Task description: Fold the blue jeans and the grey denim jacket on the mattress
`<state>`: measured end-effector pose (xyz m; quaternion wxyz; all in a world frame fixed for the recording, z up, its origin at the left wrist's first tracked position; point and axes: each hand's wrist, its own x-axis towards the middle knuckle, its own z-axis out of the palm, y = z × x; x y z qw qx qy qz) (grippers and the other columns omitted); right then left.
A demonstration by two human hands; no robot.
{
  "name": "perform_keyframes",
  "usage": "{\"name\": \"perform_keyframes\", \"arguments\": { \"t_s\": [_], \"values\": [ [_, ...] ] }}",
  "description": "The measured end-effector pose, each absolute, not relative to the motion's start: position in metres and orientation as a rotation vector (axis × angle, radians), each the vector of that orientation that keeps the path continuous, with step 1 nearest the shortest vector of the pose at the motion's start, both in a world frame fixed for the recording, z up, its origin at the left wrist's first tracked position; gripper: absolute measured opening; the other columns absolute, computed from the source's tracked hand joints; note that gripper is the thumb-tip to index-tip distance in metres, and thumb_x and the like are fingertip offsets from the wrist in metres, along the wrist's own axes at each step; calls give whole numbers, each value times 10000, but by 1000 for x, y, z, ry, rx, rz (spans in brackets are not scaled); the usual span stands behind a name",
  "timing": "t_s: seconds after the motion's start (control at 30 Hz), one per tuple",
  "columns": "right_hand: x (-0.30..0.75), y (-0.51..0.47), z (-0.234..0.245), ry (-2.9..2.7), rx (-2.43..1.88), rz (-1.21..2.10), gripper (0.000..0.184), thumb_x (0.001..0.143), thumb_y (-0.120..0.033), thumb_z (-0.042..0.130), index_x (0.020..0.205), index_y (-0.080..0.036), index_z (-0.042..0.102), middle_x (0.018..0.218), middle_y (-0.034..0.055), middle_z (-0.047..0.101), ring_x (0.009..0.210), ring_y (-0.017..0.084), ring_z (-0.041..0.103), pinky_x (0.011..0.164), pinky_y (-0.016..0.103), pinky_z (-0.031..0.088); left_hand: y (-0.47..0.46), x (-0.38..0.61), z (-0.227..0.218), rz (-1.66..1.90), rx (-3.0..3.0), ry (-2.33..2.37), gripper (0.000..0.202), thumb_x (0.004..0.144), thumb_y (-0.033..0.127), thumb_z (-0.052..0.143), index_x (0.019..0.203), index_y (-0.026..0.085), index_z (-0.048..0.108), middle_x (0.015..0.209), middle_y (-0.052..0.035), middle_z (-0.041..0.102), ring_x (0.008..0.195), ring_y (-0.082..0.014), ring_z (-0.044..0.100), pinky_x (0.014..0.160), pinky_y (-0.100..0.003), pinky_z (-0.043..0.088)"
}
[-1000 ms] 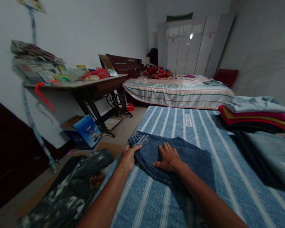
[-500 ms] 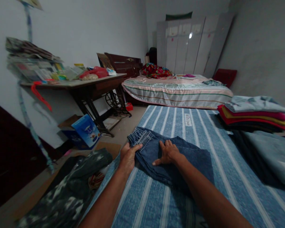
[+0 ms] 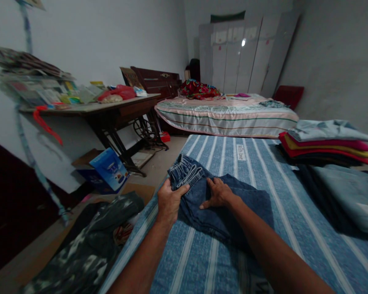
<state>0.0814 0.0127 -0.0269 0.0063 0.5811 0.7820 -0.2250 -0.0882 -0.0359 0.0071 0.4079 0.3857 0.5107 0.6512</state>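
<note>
A pair of blue jeans (image 3: pixel 233 204) lies folded on a blue-and-white striped mattress (image 3: pixel 263 245). My left hand (image 3: pixel 169 201) grips the waistband end of the jeans and holds it raised off the mattress. Flat on the denim just to the right of it rests my right hand (image 3: pixel 218 193), fingers spread, pinning the fabric down.
A stack of folded clothes (image 3: pixel 325 141) and grey-blue garments (image 3: pixel 346 196) sit at the mattress's right. Camouflage clothing (image 3: pixel 88 241) is heaped on the floor at left, near a blue box (image 3: pixel 109 168). A cluttered sewing table (image 3: pixel 110 108) and a second bed (image 3: pixel 227 114) stand beyond.
My left hand closed on the waistband and lifted it up and to the right, bunching it. My right hand stayed pressed on the jeans, shifting only slightly.
</note>
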Motion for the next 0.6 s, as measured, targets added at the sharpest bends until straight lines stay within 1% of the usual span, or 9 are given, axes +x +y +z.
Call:
{"name": "perform_keyframes", "arguments": {
  "t_s": [0.17, 0.27, 0.43, 0.5, 0.6],
  "values": [
    [83, 10, -26, 2480, 1811, -699, 1212, 524, -745, 680, 1470, -141, 224, 1510, 210, 191, 1405, 340, 142, 1087, 455, 227, -29, -100, -6, 1721, 628, 1310, 396, 446, 181, 777, 826, 122, 681, 722, -24, 718, 639, -179, 654, 655, -290, 518],
    [83, 11, -26, 2474, 1812, -692, 1229, 497, -764, 681, 1463, -141, 244, 1498, 213, 211, 1399, 345, 156, 1083, 453, 232, -24, -105, -15, 1735, 507, 1298, 389, 411, 166, 784, 784, 114, 687, 686, -26, 712, 612, -171, 647, 636, -281, 516],
    [81, 12, -27, 2445, 1834, -679, 1259, 493, -780, 669, 1473, -128, 221, 1520, 222, 148, 1410, 367, 96, 1095, 469, 205, -22, -107, -20, 1737, 504, 1296, 388, 415, 170, 791, 785, 120, 686, 683, -21, 710, 603, -169, 646, 627, -281, 514],
    [81, 12, -27, 2447, 1830, -690, 1266, 482, -772, 682, 1471, -129, 225, 1515, 223, 160, 1406, 373, 110, 1091, 476, 211, -24, -104, -17, 1745, 550, 1306, 387, 436, 180, 792, 802, 123, 682, 697, -16, 711, 613, -166, 646, 635, -280, 513],
    [81, 14, -27, 2462, 1840, -698, 1268, 453, -752, 713, 1459, -137, 247, 1487, 221, 220, 1389, 379, 157, 1075, 490, 234, -30, -95, -7, 1765, 719, 1285, 415, 469, 202, 796, 859, 131, 676, 750, -13, 720, 662, -171, 656, 672, -287, 514]
  ]
}}
